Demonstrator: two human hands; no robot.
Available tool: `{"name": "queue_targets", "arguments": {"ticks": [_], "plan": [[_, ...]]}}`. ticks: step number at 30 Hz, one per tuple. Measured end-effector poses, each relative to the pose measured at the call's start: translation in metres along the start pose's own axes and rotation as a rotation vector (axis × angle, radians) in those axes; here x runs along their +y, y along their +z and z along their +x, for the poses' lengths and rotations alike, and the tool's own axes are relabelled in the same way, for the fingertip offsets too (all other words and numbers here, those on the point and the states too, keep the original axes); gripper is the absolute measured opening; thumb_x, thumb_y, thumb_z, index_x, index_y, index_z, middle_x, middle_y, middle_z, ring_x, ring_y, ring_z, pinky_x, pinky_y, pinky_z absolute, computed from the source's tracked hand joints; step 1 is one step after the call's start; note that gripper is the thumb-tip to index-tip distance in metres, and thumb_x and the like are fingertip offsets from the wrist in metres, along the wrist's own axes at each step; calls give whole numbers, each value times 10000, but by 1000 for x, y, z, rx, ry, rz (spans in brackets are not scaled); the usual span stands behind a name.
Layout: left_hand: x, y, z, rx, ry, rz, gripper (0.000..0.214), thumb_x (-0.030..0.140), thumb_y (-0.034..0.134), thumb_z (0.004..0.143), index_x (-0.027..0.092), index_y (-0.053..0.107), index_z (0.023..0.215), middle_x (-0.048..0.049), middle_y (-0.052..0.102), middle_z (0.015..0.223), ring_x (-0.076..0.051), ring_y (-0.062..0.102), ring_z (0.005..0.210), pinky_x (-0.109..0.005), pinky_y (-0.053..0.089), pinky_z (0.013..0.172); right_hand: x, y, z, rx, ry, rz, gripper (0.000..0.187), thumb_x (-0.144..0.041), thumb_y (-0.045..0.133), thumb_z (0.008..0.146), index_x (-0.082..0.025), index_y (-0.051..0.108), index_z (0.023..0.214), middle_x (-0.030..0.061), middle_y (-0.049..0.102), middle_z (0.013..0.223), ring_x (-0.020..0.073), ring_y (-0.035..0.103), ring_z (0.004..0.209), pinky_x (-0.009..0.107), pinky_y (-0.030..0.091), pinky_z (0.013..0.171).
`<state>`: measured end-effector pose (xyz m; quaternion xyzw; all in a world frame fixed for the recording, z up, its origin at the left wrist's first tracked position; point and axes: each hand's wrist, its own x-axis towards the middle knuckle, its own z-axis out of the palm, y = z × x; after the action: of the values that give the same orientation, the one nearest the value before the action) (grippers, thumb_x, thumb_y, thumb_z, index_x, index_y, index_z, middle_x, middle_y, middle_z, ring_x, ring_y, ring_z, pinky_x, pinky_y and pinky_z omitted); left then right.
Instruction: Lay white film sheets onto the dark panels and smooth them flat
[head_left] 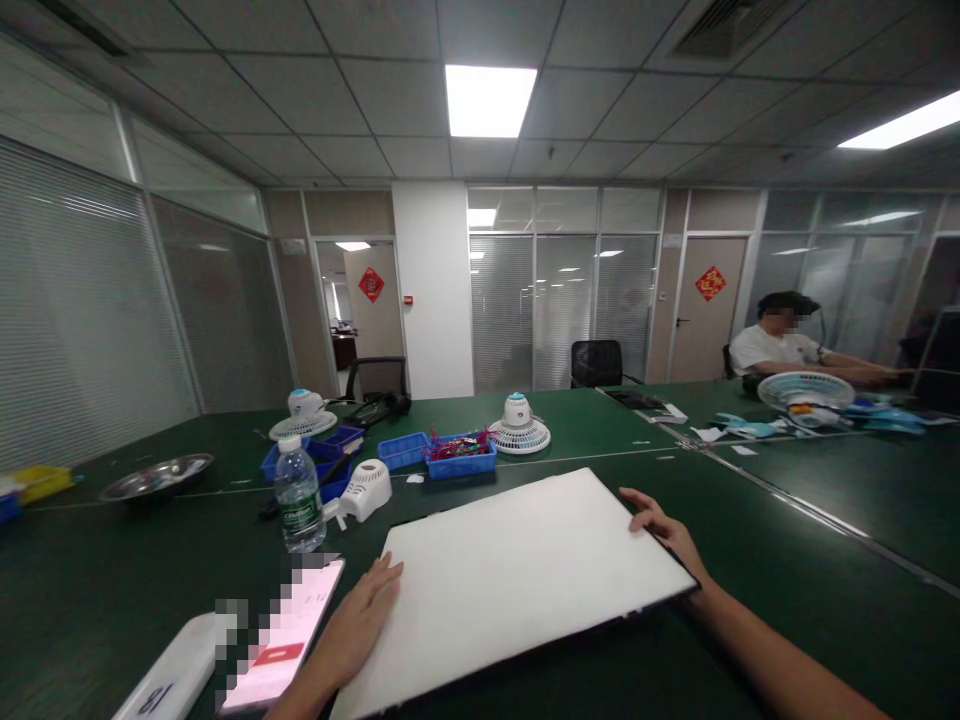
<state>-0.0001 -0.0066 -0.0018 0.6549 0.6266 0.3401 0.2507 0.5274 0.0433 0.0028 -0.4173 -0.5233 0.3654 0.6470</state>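
A large white flat panel (pixel 517 580) with a thin dark edge lies at a slant in front of me, low over the green table. My left hand (pixel 364 610) holds its left edge, fingertips resting on the white face and thumb hidden. Around the right edge, my right hand (pixel 664 530) is closed, with part of the palm behind the panel. Just left of my left hand lies a phone (pixel 300 620) with a lit pink screen. A white power bank-like block (pixel 176 670) is beside the phone.
Beyond the panel stand a water bottle (pixel 298 500), a white plastic housing (pixel 366 490), a blue bin (pixel 461 460) of coloured wires and a white fan part (pixel 519 428). A metal dish (pixel 157 478) sits left. At far right a person (pixel 784 340) sits behind another fan grille (pixel 804 390).
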Motion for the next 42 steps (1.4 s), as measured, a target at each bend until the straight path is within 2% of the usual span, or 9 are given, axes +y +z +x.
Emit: {"name": "queue_targets", "arguments": {"ticks": [4,10,14,22,24,28,30,36,42], "plan": [[3,-18,5,-26,32,-84,542,364,324,900,191,727,1218,-65,656,1384,-271,549,1348,-499,324,1192,3,-1,-1,125,43,89,222,-380,828,535,-213,695,596,82,570,1411,392,510,1286,458,490,937],[18,-17,-9,-83,257,-76,547,276,645,759,277,666,1306,-28,586,1464,-283,492,1396,-509,296,1214,9,-7,-7,307,74,159,235,-454,660,606,-220,682,610,82,674,1258,359,634,1069,440,527,743],[26,-10,-13,-47,384,72,514,288,632,809,333,647,1322,1,597,1447,-274,481,1403,-522,295,1216,10,-7,-3,368,39,103,243,-451,647,584,-209,661,593,97,727,1114,316,682,902,430,536,692],[37,-17,-13,-32,419,213,452,325,592,832,326,689,1273,22,675,1351,-267,594,1303,-455,428,1156,-86,-42,12,613,-349,-159,172,-371,619,754,-249,618,875,55,687,995,262,643,1002,419,529,825],[39,-18,-15,-36,420,228,452,326,598,827,316,694,1269,17,678,1345,-270,601,1296,-456,430,1155,-110,-28,-12,493,-438,-236,152,-367,653,791,-245,633,880,66,686,1046,265,630,1063,422,512,913],[41,-19,-20,-33,415,242,478,298,597,822,288,678,1293,4,669,1359,-262,601,1296,-446,410,1170,-121,36,-77,-324,-690,-772,299,-311,750,789,-231,702,1073,110,696,1158,290,638,1100,456,511,979],[41,-20,-22,-36,414,247,461,285,570,840,297,681,1287,13,670,1356,-250,605,1293,-439,414,1168,-112,63,-97,-485,-864,-1015,336,-260,700,853,-244,675,1187,105,704,1171,264,658,1076,434,534,955],[39,-15,-29,-40,418,244,460,245,491,883,303,664,1305,17,641,1395,-233,565,1334,-456,398,1177,-90,67,-97,-339,-1087,-1156,270,-144,570,926,-237,707,1140,75,759,1028,209,718,927,324,580,798],[34,-5,-30,26,370,152,619,374,528,923,262,405,1519,-50,463,1568,-242,431,1441,-474,326,1210,-126,41,-104,-262,-1066,-1268,289,-148,554,922,-240,702,1152,71,758,1054,211,721,922,318,574,798]]}}
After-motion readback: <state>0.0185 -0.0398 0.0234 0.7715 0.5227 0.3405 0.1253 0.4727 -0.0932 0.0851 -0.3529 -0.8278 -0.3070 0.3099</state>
